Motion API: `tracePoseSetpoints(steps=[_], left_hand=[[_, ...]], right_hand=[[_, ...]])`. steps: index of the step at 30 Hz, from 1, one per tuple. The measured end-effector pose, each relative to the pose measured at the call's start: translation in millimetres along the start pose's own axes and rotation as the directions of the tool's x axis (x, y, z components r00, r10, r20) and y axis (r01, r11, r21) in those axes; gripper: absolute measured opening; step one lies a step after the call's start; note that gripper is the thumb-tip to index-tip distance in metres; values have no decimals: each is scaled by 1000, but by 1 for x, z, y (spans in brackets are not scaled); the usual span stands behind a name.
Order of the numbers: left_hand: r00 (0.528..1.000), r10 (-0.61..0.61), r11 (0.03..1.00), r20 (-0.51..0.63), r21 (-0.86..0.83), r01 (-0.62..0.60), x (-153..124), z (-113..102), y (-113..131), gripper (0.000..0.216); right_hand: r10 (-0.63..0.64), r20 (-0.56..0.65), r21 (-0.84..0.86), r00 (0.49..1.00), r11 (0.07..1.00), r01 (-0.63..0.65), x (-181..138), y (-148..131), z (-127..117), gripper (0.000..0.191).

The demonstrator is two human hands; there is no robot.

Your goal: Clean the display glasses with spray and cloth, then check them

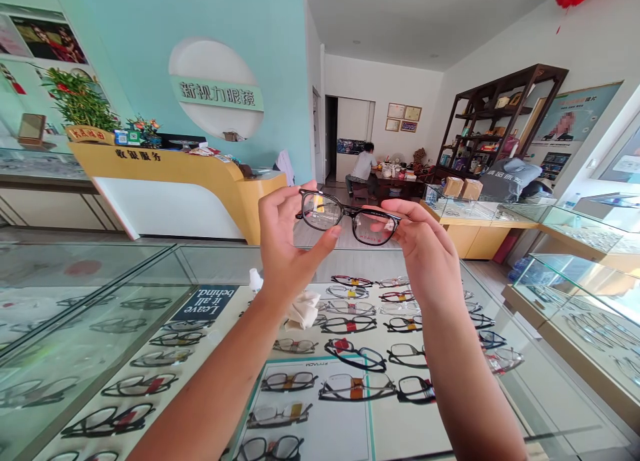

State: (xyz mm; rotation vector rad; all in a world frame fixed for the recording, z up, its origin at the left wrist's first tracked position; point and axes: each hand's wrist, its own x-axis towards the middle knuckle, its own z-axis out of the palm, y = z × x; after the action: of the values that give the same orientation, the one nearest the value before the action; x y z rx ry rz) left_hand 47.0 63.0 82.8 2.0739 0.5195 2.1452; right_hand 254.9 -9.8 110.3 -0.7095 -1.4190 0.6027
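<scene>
I hold a pair of black-framed glasses (349,218) up at chest height over a glass display counter (165,301). My left hand (285,244) pinches the left end of the frame between thumb and fingers. My right hand (425,248) grips the right end, fingers curled round it. The lenses face away from me and a small red tag shows on the right lens. A crumpled white cloth (303,309) lies on the counter glass just below my left wrist.
Several rows of glasses (350,354) lie inside the counter under the glass. A yellow and white reception desk (170,188) stands behind. More glass counters (575,248) run along the right. A person (363,171) sits at a table far back, near a dark shelf unit (495,121).
</scene>
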Motion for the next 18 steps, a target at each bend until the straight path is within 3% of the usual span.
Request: tracePoseSetpoints(steps=[4,9,12,18], left_hand=[[999,31,999,20,10,-31,3,-3,2,78],[990,84,985,114,139,-99,3,-6,10,81],[982,118,973,149,182,-145,1,-5,15,77],[984,72,973,161,207,-105,-2,-2,19,76]], right_hand=[[-14,28,-70,1000,997,16,0,-7,0,28],[-193,63,-353,979,913,203,0,-9,-1,12],[-187,146,-406,971,884,231,1,-4,-2,7],[-133,219,-411,967,886,215,4,4,-5,11]])
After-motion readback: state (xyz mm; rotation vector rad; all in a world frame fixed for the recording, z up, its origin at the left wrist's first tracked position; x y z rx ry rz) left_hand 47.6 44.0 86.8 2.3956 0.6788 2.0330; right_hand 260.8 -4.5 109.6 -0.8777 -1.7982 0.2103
